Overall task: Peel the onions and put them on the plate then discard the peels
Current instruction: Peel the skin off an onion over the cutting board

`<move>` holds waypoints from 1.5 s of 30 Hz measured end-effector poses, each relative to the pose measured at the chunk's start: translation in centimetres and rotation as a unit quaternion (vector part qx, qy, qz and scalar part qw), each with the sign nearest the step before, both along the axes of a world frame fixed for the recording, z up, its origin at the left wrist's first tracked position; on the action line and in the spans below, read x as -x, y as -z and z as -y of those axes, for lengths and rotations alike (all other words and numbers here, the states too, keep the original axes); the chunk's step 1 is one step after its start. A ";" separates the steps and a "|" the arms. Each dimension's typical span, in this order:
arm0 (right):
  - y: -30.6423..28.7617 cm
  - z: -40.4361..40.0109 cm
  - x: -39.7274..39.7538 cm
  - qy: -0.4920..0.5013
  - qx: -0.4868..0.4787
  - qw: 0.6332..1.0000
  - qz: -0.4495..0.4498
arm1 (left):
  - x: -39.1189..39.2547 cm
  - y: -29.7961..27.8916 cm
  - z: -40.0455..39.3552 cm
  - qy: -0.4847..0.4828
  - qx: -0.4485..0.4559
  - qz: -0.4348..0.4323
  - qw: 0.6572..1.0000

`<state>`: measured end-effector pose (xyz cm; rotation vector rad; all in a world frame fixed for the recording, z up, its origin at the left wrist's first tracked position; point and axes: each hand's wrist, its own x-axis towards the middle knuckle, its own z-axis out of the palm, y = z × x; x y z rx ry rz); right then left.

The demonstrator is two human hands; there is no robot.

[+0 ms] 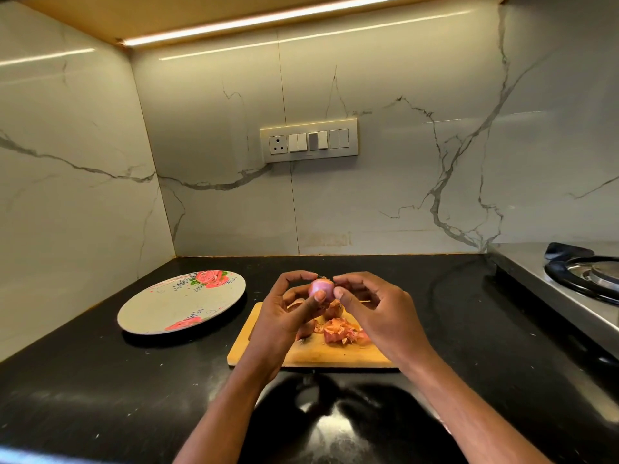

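— Left hand (288,316)?
— Curled round a small pink peeled onion (321,288), above the wooden cutting board (301,358).
— Right hand (371,306)?
— Fingertips pinching at the onion's top.
— Elsewhere?
— Papery orange peels (345,332) heaped on the board; round floral plate (160,313) left, apart.

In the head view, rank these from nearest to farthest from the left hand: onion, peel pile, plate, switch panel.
1. Onion: held in the left hand, above the board.
2. Peel pile: on the board, just right of that hand.
3. Plate: on the counter, off to the left.
4. Switch panel: on the back wall, far behind.
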<state>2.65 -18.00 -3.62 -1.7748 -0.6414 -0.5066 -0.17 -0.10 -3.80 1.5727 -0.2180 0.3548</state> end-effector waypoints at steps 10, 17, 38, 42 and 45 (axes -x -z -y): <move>0.4 -0.4 0.2 0.016 -0.019 0.999 0.026 | 0.0 0.2 -0.1 -0.006 -0.040 0.005 0.999; 0.5 -0.1 0.0 0.018 -0.021 1.000 0.013 | 0.1 -0.1 0.1 0.013 -0.012 -0.003 1.000; 0.3 0.0 -0.6 -0.001 -0.085 0.996 -0.041 | 0.5 -0.5 0.3 0.044 0.037 -0.004 0.998; 1.0 0.5 -1.5 0.082 0.007 0.996 -0.033 | 0.6 -0.6 0.3 0.044 0.050 0.001 0.998; 1.3 0.2 -1.4 0.100 0.093 0.990 -0.013 | 0.6 -0.6 0.3 0.040 0.051 0.002 0.998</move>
